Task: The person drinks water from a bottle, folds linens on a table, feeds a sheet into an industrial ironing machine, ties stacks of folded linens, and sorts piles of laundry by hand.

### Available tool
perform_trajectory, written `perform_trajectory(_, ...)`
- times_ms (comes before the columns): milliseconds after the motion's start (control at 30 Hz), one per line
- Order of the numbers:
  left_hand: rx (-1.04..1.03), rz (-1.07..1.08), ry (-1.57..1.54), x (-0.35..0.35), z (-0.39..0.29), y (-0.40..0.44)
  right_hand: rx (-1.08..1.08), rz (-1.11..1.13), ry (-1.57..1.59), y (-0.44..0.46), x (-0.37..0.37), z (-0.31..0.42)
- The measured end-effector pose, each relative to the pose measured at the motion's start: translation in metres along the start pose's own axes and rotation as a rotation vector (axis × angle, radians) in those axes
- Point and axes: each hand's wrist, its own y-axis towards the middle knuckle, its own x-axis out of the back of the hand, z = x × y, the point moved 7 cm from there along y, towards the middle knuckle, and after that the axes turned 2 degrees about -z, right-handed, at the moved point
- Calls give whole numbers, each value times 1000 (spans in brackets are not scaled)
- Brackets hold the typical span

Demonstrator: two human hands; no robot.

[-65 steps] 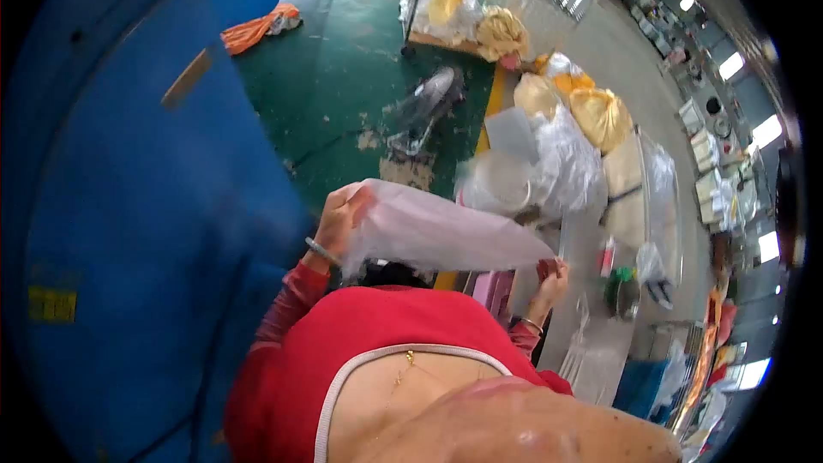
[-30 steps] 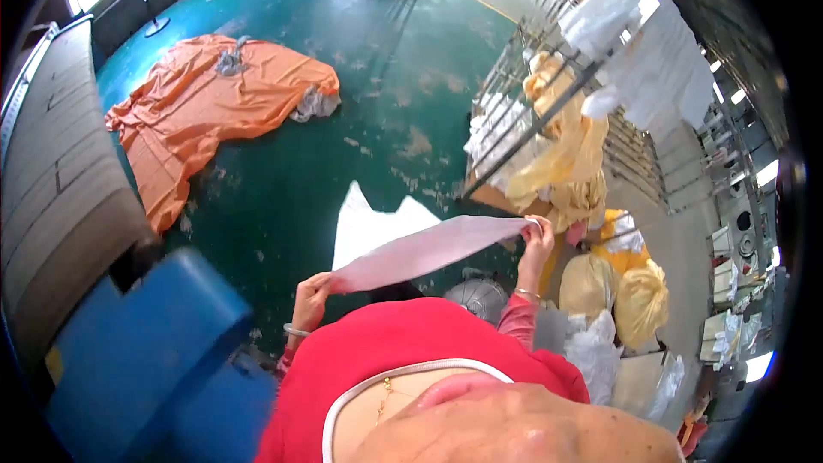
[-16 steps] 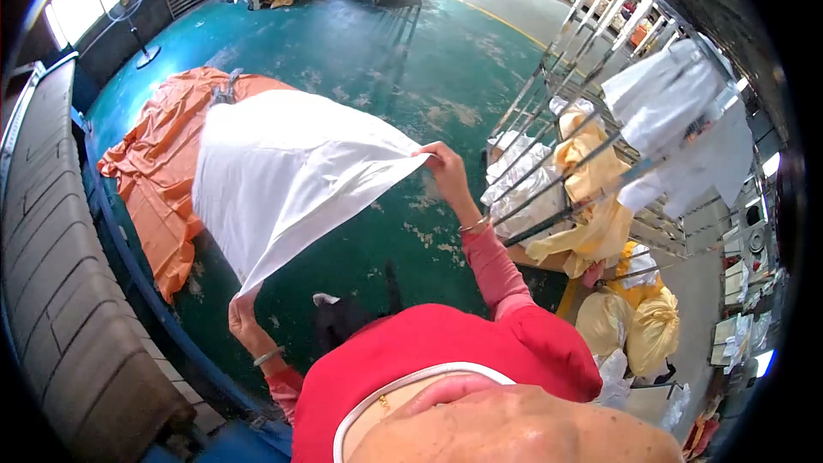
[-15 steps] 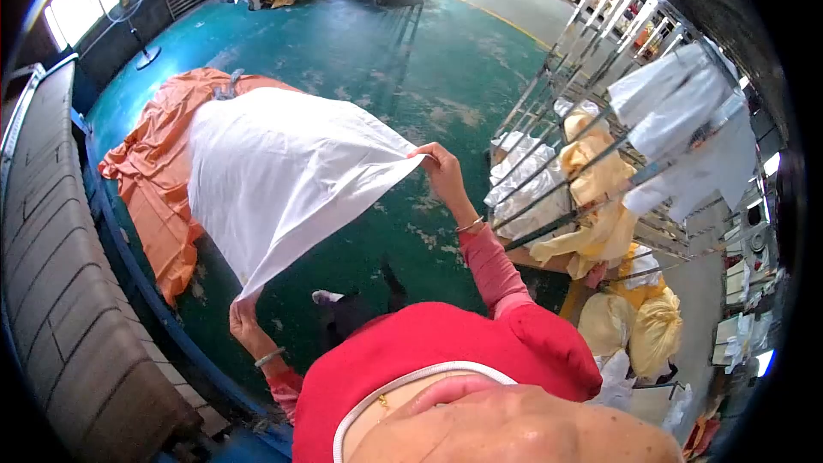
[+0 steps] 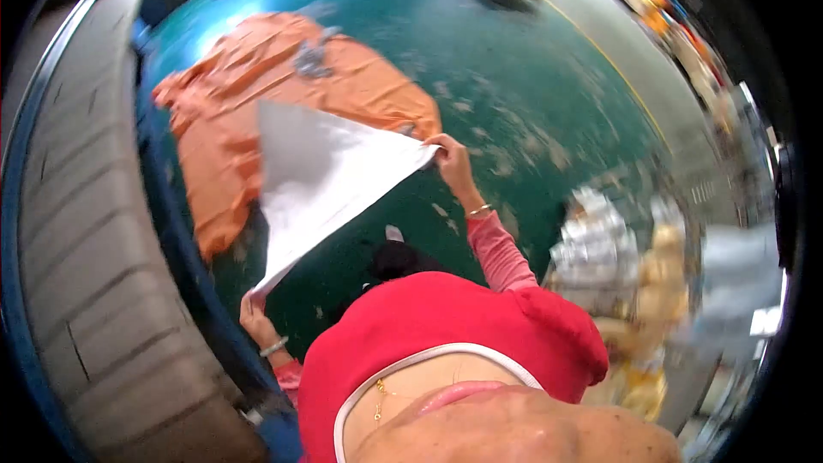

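Note:
A white cloth (image 5: 330,180) is stretched between my two hands, its near edge pulled taut. My left hand (image 5: 256,315) pinches the lower left corner, close to the machine's blue frame. At the right, my right hand (image 5: 453,161) has its fingers closed on the other corner. The far part of the cloth hangs toward the floor, and whether it touches there I cannot tell. Beyond and partly behind it, a crumpled orange sheet (image 5: 227,124) lies spread on the green floor. Some small grey cloth (image 5: 313,60) rests on that sheet.
A long machine with a grey slatted belt (image 5: 94,231) and a blue frame (image 5: 163,197) runs along my left side. Blurred white bundles (image 5: 593,240) and yellow bundles (image 5: 660,279) stand at the right. A yellow line (image 5: 604,56) crosses the floor farther back.
The white cloth's far part has drawn in from the orange sheet, baring more of it. Both hands still hold the corners. My view has turned, and the cart bars at the right are blurred.

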Motion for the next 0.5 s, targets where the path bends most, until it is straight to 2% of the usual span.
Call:
perform_trajectory(67,-25,-82,71,10,6,7,-8,161,-173,38,-57,-29)
perform_trajectory(100,-23,-156,121,17,1,5,-22,243,-76,54,-92,-30)
perform_trajectory(133,-16,-233,170,22,-2,1,74,319,-34,69,-128,-40)
perform_trajectory(167,52,-309,202,35,8,-4,-74,442,76,80,-166,-53)
perform_trajectory(200,119,-373,220,42,22,-9,-105,574,252,91,-204,-60)
perform_trajectory(267,160,-559,90,38,29,-30,-2,720,185,116,-269,-69)
perform_trajectory(367,207,-735,157,29,22,-55,-30,917,367,139,-359,-46)
perform_trajectory(467,210,-865,288,21,-6,-79,-84,1108,185,148,-431,-17)
perform_trajectory(500,224,-916,310,18,-18,-83,-78,1138,226,148,-452,-3)
